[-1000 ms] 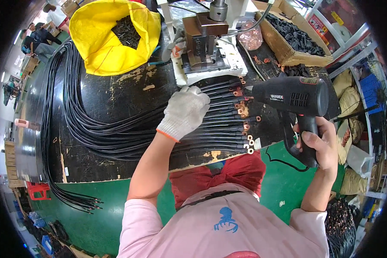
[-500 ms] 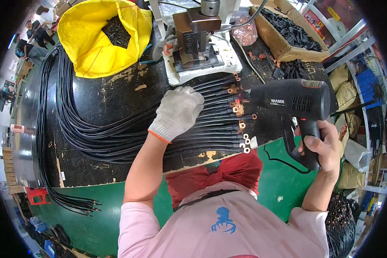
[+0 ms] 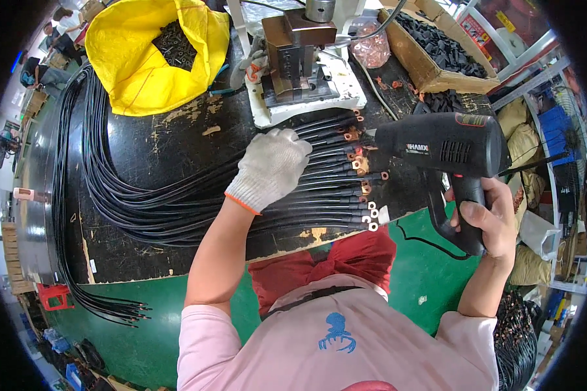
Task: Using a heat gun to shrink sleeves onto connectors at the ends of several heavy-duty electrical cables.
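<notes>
A row of black cables [image 3: 332, 182] with copper ring lugs [image 3: 372, 206] at their ends lies fanned out across the dark table. My left hand [image 3: 274, 161], in a white knit glove with an orange cuff, rests on the cables with its fingers curled over the upper ones. The fingertips' undersides are hidden. My bare right hand [image 3: 486, 215] is wrapped round the handle of a black heat gun [image 3: 443, 144]. Its metal nozzle points left, close to the lugs in the upper part of the row. Black sleeves cover the cables just behind the lugs.
A press with a white base [image 3: 310, 107] stands behind the cables. Left of it is a yellow bag [image 3: 137, 78] of small dark parts. A cardboard box [image 3: 437, 81] of black sleeve pieces sits at the back right. The cables loop left and hang off the table edge [image 3: 143, 279].
The heat gun's nozzle has shifted slightly away from me along the row of lugs. My left hand stays on the cables in nearly the same place.
</notes>
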Motion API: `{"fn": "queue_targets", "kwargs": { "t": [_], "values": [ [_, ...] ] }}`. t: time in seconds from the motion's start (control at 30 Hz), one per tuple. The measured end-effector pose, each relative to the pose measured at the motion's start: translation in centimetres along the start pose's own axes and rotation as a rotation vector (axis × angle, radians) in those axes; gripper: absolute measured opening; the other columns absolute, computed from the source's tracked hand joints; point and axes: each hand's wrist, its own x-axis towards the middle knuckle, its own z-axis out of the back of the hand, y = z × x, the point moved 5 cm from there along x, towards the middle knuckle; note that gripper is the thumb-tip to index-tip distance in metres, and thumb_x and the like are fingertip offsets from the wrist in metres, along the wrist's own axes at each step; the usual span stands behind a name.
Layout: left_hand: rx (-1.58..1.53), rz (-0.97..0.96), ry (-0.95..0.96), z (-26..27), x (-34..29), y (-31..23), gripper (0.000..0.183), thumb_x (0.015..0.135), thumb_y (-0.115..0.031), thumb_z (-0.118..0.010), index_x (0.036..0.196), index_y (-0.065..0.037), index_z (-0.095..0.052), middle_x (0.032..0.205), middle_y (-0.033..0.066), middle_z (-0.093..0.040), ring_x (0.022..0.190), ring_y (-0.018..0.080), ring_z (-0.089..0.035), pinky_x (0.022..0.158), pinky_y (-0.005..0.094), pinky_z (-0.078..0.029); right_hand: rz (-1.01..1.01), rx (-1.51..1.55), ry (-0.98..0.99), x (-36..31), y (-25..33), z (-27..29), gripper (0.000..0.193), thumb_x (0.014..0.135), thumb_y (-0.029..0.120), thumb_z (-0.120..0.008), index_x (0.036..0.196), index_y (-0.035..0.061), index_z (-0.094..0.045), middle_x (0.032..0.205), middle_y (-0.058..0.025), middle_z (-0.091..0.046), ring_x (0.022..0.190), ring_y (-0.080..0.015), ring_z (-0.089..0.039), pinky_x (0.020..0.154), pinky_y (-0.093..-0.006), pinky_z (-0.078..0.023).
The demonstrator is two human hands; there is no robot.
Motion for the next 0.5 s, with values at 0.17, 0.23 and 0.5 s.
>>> {"fn": "queue_targets", "kwargs": {
  "t": [0.17,0.23,0.5],
  "values": [
    [-0.043,-0.019,-0.071,0.17,-0.02,-0.22,0.016,0.089,-0.019,-0.071,0.101,-0.01,-0.077,0.094,0.0126,-0.071,0.094,0.0322,-0.07,0.084,0.0447,-0.057,-0.005,0.021,-0.023,-0.52,0.08,0.15,0.05,0.074,0.015,-0.074,0.118,-0.0077,-0.066,0.098,-0.0134,-0.073,0.068,-0.0161,-0.068,0.061,-0.0291,-0.055],
    [-0.054,-0.02,-0.058,0.39,-0.16,-0.25,0.016,0.089,-0.018,-0.072,0.101,-0.01,-0.077,0.095,0.0127,-0.071,0.095,0.0324,-0.07,0.084,0.0449,-0.057,-0.017,0.021,-0.016,-0.8,0.08,-0.15,0.05,0.073,0.014,-0.075,0.118,-0.0076,-0.067,0.098,-0.0134,-0.073,0.068,-0.0162,-0.068,0.061,-0.029,-0.055],
    [-0.06,-0.028,-0.059,0.33,-0.25,-0.41,0.017,0.088,-0.019,-0.073,0.101,-0.009,-0.076,0.097,0.0127,-0.07,0.096,0.0325,-0.069,0.085,0.0449,-0.056,-0.012,0.043,-0.034,-0.75,-0.06,-0.53,0.05,0.072,0.014,-0.077,0.117,-0.0069,-0.067,0.096,-0.0126,-0.073,0.068,-0.0165,-0.068,0.062,-0.0287,-0.055]
  ]
}}
